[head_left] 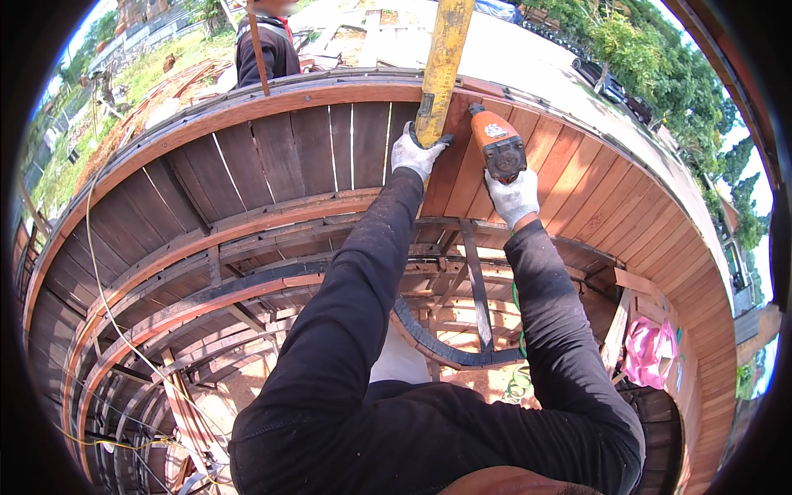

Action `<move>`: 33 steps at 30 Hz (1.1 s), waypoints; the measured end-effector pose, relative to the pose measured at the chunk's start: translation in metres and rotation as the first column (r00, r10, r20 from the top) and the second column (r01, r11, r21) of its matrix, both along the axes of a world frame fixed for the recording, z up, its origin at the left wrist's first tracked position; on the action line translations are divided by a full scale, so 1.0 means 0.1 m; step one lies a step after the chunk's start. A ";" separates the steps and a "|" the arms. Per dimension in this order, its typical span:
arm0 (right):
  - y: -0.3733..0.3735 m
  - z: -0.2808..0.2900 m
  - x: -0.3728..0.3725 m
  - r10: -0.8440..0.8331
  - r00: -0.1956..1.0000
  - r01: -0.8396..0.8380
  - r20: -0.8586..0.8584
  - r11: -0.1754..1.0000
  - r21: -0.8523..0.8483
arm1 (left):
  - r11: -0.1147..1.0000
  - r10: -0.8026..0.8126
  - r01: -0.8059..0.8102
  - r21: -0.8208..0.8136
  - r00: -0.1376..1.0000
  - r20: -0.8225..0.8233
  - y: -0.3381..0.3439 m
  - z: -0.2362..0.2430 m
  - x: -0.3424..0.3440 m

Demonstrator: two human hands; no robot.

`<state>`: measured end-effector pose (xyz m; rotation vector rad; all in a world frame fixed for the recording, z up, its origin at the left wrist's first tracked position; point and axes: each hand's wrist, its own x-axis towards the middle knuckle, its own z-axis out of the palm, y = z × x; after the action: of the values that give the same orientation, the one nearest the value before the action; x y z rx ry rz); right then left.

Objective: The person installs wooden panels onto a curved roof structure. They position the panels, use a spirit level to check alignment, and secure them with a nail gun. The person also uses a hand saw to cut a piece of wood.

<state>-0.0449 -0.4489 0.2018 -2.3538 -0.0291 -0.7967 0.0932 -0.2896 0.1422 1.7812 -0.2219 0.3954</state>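
Note:
My gloved left hand (419,153) grips a long yellow spirit level (439,62) that stands across the upper rim of the curved wooden structure. My gloved right hand (511,198) is wrapped round the grip of an orange-and-black nail gun (498,130), whose nose touches or nearly touches the wood just right of the level. Under both hands runs a band of boards: dark weathered planks (280,148) to the left, newer reddish planks (590,190) to the right. A green coiled hose (517,379) hangs below my right arm.
Curved beams (223,293) descend in tiers beneath me. A thin cord (111,297) crosses the left side. A pink bundle (648,351) lies at lower right. Another person (266,58) stands beyond the rim at upper left, behind an upright stick (257,45). Parked vehicles (610,87) and trees stand outside.

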 end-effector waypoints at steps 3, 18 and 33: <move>-0.01 -0.05 0.04 -0.014 0.998 0.016 0.063 0.999 -0.037 | 1.000 -0.015 0.015 -0.014 1.000 0.003 -0.01 -0.02 0.05; 0.01 -0.07 0.08 -0.035 0.997 0.050 0.064 0.968 -0.244 | 0.998 -0.055 0.055 0.005 0.998 -0.021 0.01 0.07 -0.05; 0.06 -0.02 0.10 -0.018 0.998 0.026 0.053 0.987 -0.159 | 0.998 -0.059 0.060 -0.027 0.998 0.035 -0.01 0.03 0.01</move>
<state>-0.0346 -0.4432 0.1995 -2.4873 -0.0925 -0.8956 0.0937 -0.2908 0.1449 1.7368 -0.2915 0.3851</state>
